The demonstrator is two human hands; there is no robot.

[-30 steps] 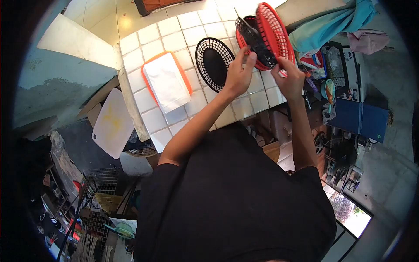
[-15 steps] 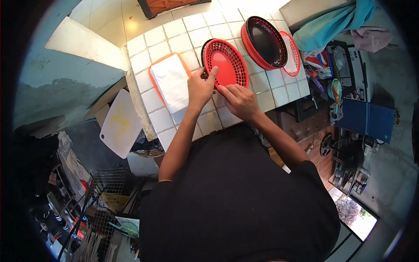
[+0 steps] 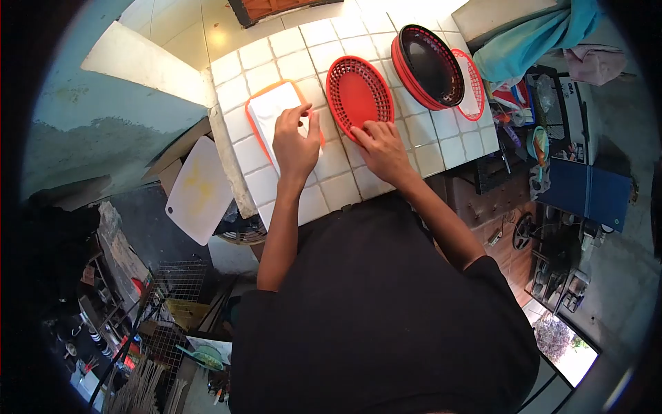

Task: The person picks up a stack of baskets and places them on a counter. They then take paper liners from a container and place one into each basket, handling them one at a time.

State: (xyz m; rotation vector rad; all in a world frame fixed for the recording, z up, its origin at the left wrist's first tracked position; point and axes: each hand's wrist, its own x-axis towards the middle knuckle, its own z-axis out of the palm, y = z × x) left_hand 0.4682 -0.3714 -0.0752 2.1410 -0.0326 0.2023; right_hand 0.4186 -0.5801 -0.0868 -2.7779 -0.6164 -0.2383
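One tiled counter [image 3: 427,159]: spans upper centre of frame.
Basket stack [image 3: 427,67]: upper right, topped in black.
Orange-rimmed tray [image 3: 297,90]: left of centre, under white paper [image 3: 271,105].
Red basket [image 3: 358,96]: upper centre, between tray and stack.
Left hand [image 3: 295,146]: over paper, thumb and fingers parted, visibly holding nothing.
Right hand [image 3: 384,152]: at basket's lower rim, fingers bent; cannot tell whether gripping.

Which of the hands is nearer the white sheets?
Left. The left hand overlaps the white sheets in view; the right hand is farther right, at the near rim of the red basket.
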